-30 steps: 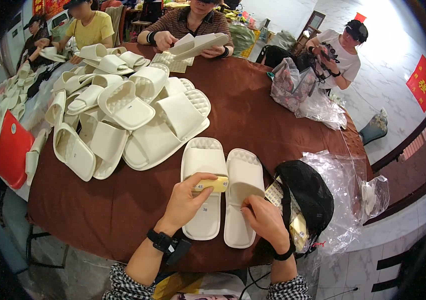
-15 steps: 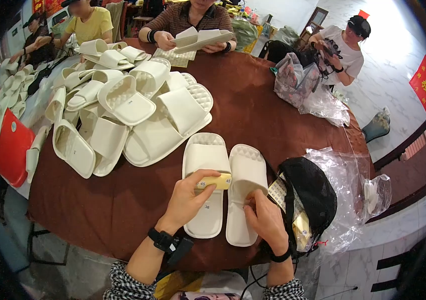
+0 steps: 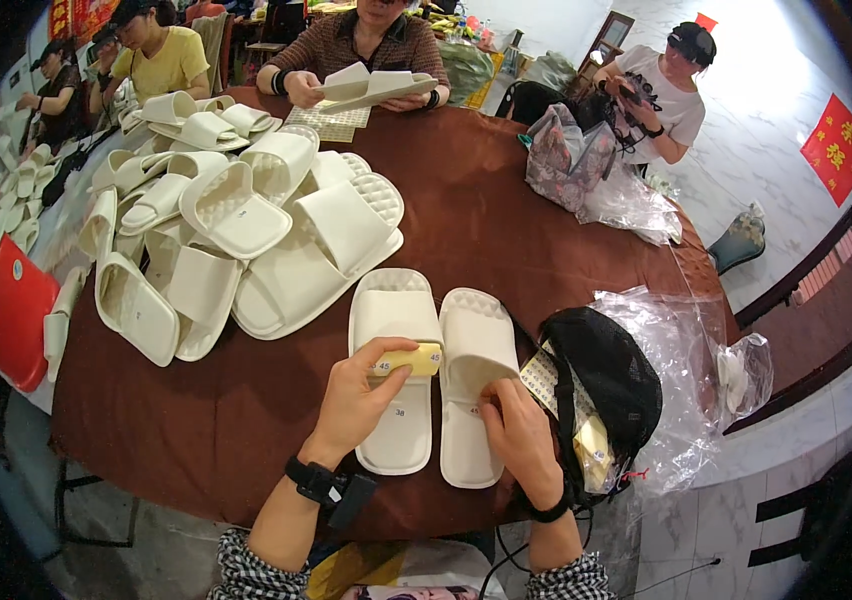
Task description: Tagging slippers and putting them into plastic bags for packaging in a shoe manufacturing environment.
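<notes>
Two off-white slippers lie side by side before me. A pale yellow strip of stickers (image 3: 416, 360) is pinched between the thumb and fingers of my left hand (image 3: 354, 392), above the left slipper (image 3: 393, 435). That slipper has a small printed sticker (image 3: 399, 412) on its insole. Over the right slipper (image 3: 478, 335), my right hand (image 3: 521, 430) is closed, its fingers curled with the tips at the insole. A small round sticker (image 3: 474, 410) shows beside these fingertips. Whether anything is between them is hidden.
A heap of off-white slippers (image 3: 208, 250) covers the table's left side. To the right sit a black mesh bag (image 3: 611, 375) with sticker sheets and clear plastic wrap (image 3: 691, 400). Across the brown tablecloth (image 3: 466, 190), a person holds a slipper (image 3: 378, 90); others stand or sit around.
My view has shifted slightly, moving the scene a little left. The right fingertips have moved a little, and the small sticker on the right slipper now shows. My left hand still holds the strip.
</notes>
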Tool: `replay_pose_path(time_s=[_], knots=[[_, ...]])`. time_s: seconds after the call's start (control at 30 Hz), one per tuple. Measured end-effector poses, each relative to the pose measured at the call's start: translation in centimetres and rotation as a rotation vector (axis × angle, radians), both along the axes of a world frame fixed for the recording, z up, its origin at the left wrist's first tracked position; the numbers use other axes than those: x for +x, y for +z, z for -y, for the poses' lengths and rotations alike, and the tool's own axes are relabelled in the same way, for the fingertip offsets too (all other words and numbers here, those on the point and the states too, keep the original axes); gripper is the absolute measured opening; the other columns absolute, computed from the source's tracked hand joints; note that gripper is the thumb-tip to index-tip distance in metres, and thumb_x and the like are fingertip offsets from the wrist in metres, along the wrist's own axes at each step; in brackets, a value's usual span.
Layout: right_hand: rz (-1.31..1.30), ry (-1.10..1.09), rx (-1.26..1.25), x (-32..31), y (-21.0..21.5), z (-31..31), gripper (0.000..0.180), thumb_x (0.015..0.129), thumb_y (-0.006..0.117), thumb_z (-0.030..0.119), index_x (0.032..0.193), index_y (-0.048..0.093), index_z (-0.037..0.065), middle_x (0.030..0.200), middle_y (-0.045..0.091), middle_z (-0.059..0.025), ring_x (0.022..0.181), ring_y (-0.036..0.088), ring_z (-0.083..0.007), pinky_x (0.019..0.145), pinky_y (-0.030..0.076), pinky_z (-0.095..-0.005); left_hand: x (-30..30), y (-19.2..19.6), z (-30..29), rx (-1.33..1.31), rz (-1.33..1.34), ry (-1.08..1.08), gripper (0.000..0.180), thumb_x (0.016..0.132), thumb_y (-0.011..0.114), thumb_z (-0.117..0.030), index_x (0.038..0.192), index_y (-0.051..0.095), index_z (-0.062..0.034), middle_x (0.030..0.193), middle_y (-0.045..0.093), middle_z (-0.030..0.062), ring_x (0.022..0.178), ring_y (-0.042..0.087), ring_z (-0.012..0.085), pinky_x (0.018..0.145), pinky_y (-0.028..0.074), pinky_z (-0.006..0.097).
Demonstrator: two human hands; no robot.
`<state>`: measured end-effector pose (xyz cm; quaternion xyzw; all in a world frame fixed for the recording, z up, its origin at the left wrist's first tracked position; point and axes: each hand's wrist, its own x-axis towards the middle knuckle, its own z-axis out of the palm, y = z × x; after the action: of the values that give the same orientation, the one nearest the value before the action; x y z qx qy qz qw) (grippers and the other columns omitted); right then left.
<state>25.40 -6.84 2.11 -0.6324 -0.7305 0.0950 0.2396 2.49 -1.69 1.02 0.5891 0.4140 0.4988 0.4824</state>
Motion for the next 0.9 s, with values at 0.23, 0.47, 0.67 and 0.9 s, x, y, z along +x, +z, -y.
replay_pose_path(time_s=[0.23, 0.47, 0.67, 0.9], knots=[[0.114, 0.087, 0.086, -0.6, 1.5, 3.2, 0.027, 0.089, 0.065, 0.004, 0.115, 0.063, 0.007, 0.103, 0.063, -0.0110, 0.090, 0.065, -0.0317, 0.073, 0.055, -0.0413, 0.0, 0.0, 0.2, -0.023, 0.024, -0.013, 0.025, 0.094, 0.066, -0.005, 0.120, 0.068, -0.0055, 0.101, 0.071, 0.0032, 0.084, 0.064, 0.0058, 0.072, 0.055, 0.024], [0.344, 0.079, 0.182, -1.4, -0.1, 3.9, 0.041, 0.079, 0.062, -0.001, 0.120, 0.063, 0.003, 0.109, 0.060, -0.0102, 0.087, 0.058, -0.0267, 0.076, 0.052, -0.0356, 0.1, 0.2, 0.2, 0.061, -0.013, 0.019, 0.027, 0.093, 0.066, -0.004, 0.120, 0.067, -0.0040, 0.104, 0.072, 0.0051, 0.088, 0.065, 0.0084, 0.075, 0.054, 0.024], [0.445, 0.096, 0.167, -1.4, -0.2, 4.4, 0.050, 0.079, 0.060, 0.005, 0.129, 0.059, -0.001, 0.115, 0.059, -0.0099, 0.087, 0.056, -0.0242, 0.077, 0.050, -0.0349, -0.2, 0.4, 0.3, -0.081, 0.022, 0.005, 0.028, 0.094, 0.065, -0.003, 0.121, 0.066, -0.0041, 0.103, 0.070, 0.0020, 0.085, 0.062, 0.0060, 0.072, 0.051, 0.022], [0.399, 0.133, 0.152, -1.2, -0.6, 5.9, 0.059, 0.076, 0.060, -0.001, 0.134, 0.057, -0.002, 0.129, 0.057, -0.0137, 0.102, 0.056, -0.0301, 0.089, 0.050, -0.0375, -0.2, 0.2, 0.4, -0.102, 0.054, 0.033, 0.025, 0.093, 0.065, -0.004, 0.118, 0.068, -0.0031, 0.104, 0.073, 0.0063, 0.090, 0.065, 0.0097, 0.080, 0.054, 0.027]])
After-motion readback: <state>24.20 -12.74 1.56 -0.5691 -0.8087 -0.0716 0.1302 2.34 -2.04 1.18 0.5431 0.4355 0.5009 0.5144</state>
